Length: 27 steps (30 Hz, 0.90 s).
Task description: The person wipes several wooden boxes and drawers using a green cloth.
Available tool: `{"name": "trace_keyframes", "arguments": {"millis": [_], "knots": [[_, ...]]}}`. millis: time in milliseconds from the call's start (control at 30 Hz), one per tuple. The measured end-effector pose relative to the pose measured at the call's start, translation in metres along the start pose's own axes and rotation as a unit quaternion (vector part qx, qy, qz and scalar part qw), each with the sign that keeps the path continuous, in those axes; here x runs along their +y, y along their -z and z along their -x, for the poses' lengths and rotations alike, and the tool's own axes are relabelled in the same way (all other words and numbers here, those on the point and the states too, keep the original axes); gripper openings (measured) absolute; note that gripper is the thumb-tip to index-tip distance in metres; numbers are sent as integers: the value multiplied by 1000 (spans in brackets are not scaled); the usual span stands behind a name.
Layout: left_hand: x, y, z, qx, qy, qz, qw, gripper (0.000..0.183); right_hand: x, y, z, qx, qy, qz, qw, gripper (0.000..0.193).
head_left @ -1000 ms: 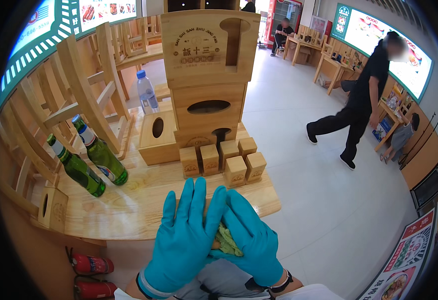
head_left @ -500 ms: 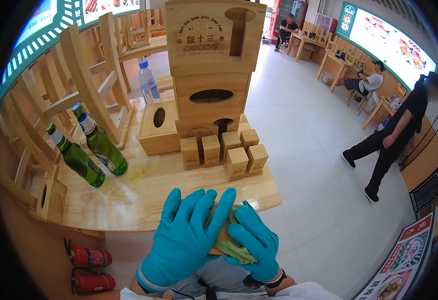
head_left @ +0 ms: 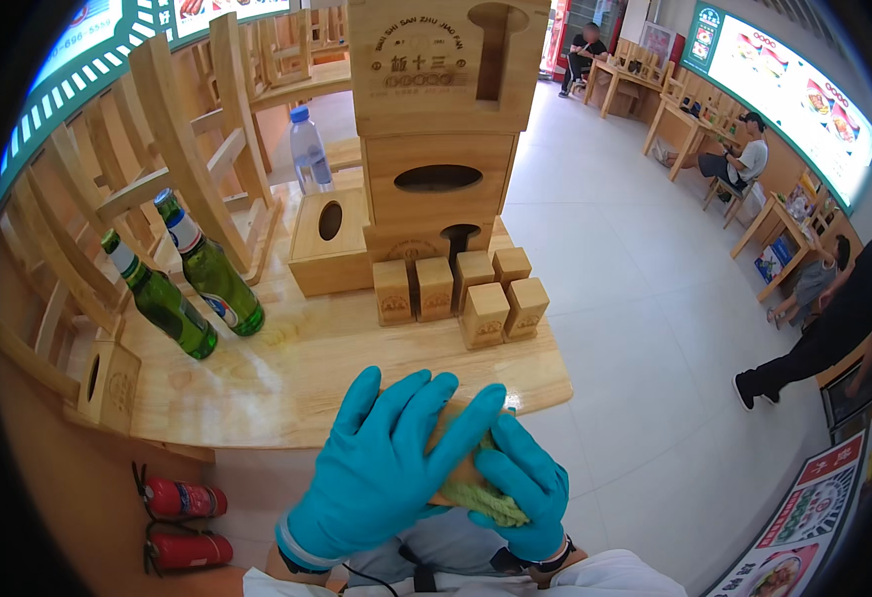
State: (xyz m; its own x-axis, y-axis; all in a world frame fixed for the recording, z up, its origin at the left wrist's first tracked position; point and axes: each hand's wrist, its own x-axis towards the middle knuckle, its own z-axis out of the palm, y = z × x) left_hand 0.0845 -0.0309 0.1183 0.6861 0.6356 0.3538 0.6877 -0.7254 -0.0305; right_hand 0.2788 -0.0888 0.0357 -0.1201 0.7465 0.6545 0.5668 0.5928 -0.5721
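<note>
Teal gloves cover both of my hands, held together in front of the table's near edge. My left hand [head_left: 381,463] lies across a small tan, wooden-looking block [head_left: 465,468], its fingers bent over the top; the hand hides most of the block. My right hand [head_left: 525,488] grips a crumpled green cloth [head_left: 490,504] and presses it against the block's right side. Beyond the hands, several small wooden boxes [head_left: 485,315] stand grouped on the wooden table [head_left: 326,398].
Tall stacked wooden boxes [head_left: 441,159] rise behind the group. Two green bottles [head_left: 212,284] and a water bottle [head_left: 309,154] stand to the left. Red fire extinguishers [head_left: 187,497] are below left. At right are a person in black [head_left: 824,323], seated people and a printed sign [head_left: 804,527].
The view has shifted slightly, so the table sits a little further right and higher. My hands still hold the block and cloth together. The person in black has walked further right.
</note>
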Motion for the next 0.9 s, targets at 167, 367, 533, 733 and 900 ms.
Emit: {"name": "trace_keyframes", "arguments": {"millis": [167,367,533,733,900], "knots": [[-14,9,15,25,65,167,983,109,24,3,41,120,-46,-32,991,65],[-2,-60,30,203,195,563,777,133,33,11,35,270,-111,-73,954,59],[5,-114,27,233,207,609,729,131,25,12,36,282,-143,-81,945,48],[1,-129,25,235,227,654,683,134,27,14,39,245,-131,-70,958,50],[-6,-134,22,232,232,679,657,140,26,15,34,232,-105,-66,965,51]]}}
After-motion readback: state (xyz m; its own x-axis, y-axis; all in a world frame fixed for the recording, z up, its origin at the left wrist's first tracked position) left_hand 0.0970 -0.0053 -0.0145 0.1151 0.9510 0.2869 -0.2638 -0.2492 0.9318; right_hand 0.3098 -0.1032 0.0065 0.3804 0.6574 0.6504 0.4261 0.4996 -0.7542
